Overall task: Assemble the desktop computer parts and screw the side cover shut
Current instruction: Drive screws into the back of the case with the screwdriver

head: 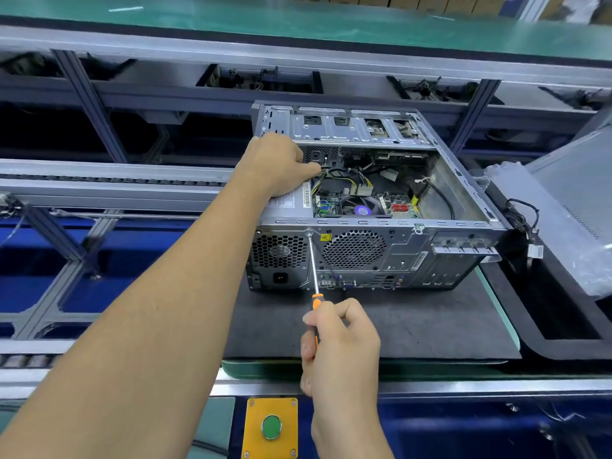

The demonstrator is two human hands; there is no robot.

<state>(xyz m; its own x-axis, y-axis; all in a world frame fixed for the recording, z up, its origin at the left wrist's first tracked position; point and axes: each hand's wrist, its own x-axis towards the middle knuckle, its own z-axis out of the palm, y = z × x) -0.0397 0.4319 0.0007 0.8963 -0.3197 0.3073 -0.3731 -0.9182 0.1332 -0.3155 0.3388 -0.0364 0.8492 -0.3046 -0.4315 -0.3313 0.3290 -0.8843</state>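
Note:
An open desktop computer case (397, 253) lies on its side on a dark mat (414, 326), its rear panel facing me and the motherboard and cables showing inside. My left hand (281, 164) rests on the power supply (288, 202) in the case's left part, fingers curled over its top edge near the yellow and black cables. My right hand (337, 346) grips the orange-and-black handle of a screwdriver (313, 270). Its long shaft runs up to a screw at the top of the rear panel, above the power supply grille.
The grey side cover (576, 183) leans at the right, with a clear plastic bag (546, 226) and a loose black cable (526, 223) beside the case. A yellow box with a green button (271, 427) sits at the bench front. Conveyor rails run along the left and back.

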